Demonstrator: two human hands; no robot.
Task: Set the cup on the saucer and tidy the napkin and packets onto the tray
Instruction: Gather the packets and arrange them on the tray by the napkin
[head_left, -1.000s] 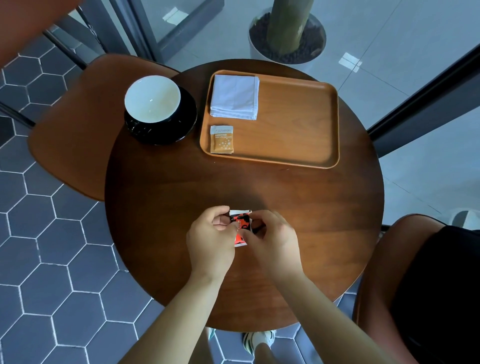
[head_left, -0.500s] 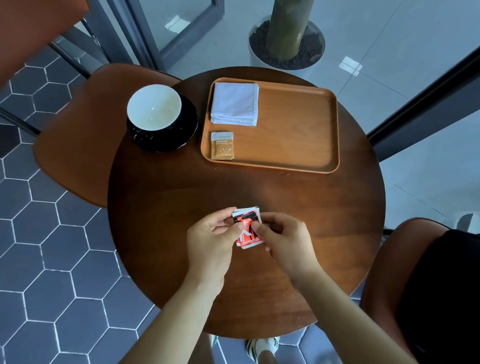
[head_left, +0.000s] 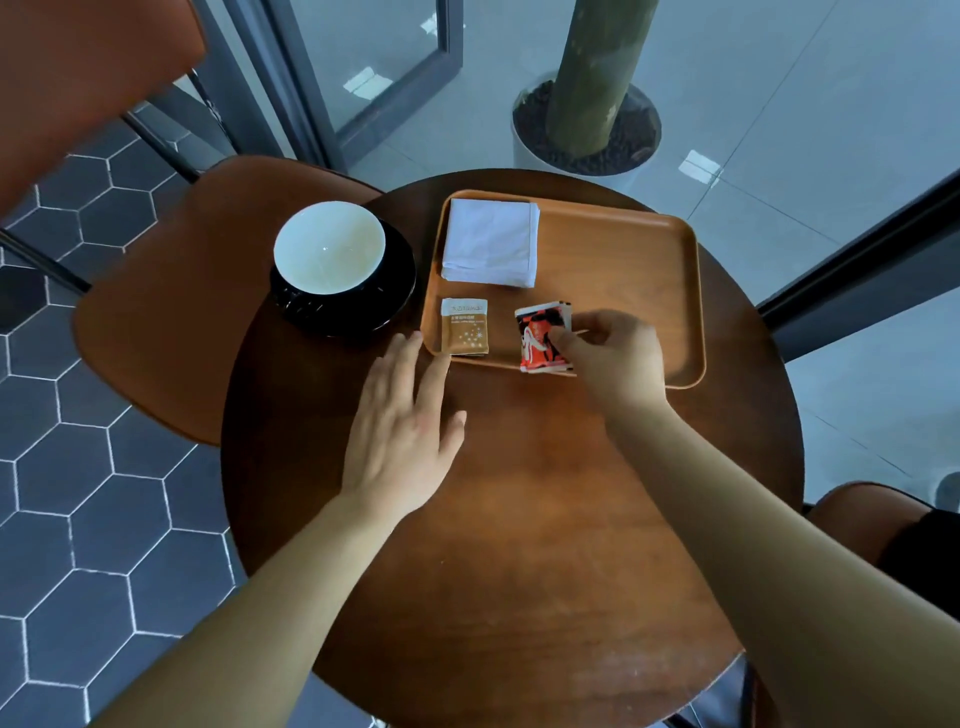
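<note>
A white cup sits on a black saucer at the table's back left. The wooden tray holds a folded white napkin in its back left corner and a brown packet at its front left. My right hand pinches the red and black packets and holds them over the tray's front rim. My left hand lies flat with its fingers spread on the table, its fingertips near the tray's front left corner and the brown packet.
The round wooden table is ringed by brown chairs, one at the left and one at the right. A potted trunk stands behind the table. Hexagon floor tiles lie to the left.
My right hand carried the red and black packets from the table's middle to the tray's front edge. My left hand let go of them and now lies flat beside the tray.
</note>
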